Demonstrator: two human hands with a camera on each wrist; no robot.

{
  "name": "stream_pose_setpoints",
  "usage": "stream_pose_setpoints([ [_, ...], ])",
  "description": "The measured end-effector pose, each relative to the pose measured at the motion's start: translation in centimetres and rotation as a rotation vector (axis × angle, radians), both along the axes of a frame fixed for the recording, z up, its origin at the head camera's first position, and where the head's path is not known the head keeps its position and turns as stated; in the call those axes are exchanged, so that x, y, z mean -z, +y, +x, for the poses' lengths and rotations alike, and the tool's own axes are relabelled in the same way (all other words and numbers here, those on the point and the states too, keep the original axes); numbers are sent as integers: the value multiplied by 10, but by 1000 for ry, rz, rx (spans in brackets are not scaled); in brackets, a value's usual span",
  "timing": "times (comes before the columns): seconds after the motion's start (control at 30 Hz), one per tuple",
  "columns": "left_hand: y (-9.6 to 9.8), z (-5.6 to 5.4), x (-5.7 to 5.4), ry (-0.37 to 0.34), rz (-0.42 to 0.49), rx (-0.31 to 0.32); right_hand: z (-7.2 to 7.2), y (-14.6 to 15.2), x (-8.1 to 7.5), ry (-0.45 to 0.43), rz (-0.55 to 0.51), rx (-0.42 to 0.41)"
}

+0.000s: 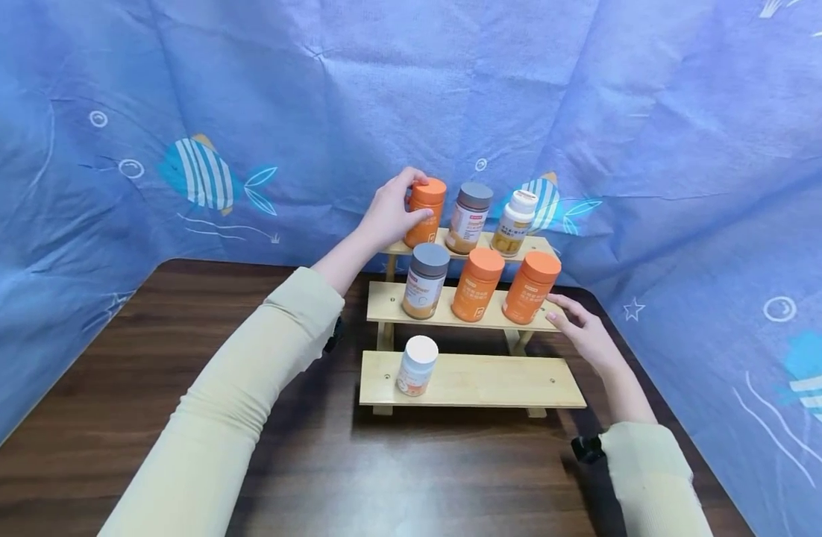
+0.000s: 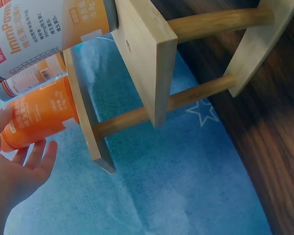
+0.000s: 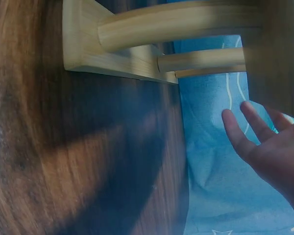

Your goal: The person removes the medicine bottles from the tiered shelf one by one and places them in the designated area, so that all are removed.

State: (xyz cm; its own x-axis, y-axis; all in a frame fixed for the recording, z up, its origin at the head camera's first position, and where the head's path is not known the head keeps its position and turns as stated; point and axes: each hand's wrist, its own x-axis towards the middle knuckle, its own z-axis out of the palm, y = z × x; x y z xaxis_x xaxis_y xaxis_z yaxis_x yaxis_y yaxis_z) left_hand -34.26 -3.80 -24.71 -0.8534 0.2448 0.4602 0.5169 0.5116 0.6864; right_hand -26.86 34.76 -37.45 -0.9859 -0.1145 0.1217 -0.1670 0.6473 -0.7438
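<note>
A: What is the left hand [image 1: 392,212] gripping?
B: It's holding the orange bottle [image 1: 425,216] at the left end of the top shelf [image 1: 540,245], thumb and fingers curving around its sides. The bottle is standing upright, its base meeting the wood.
A: And the right hand [image 1: 585,335]?
B: It's holding nothing, fingers spreading loosely beside the right end of the middle shelf [image 1: 384,298]. Whether they're touching the shelf or the rightmost orange bottle [image 1: 532,289], I can't tell.
A: What are the surroundings?
B: The wooden rack [image 1: 385,335] is standing on a dark wood-grain table [image 1: 384,485]. Behind, a blue cloth [image 1: 384,89] is hanging, showing striped fish and rings.
A: Any readable labels?
B: The grey-lidded bottle [image 2: 54,34] on the middle shelf is showing letters starting "ImmPow", with Chinese characters alongside. The gripped bottle is carrying pale print, too small to read.
</note>
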Motion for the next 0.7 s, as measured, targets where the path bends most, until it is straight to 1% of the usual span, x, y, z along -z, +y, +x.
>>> stream_pose_setpoints([
  [0.13, -1, 0, -1, 13, -8, 2, 3, -3, -3, 37, -7, 2],
  [0.33, -7, 2, -3, 7, -16, -11, 16, -15, -18, 30, -34, -3],
  [0.4, -10, 4, -4, 2, -21, -22, 19, -17, -20, 28, -39, 2],
  [0.5, -15, 5, -6, 1, -29, -36, 16, -15, -17, 32, -52, 3],
  [0.7, -30, 7, -12, 10, -37, -59, 3, -3, -2, 52, -48, 3],
])
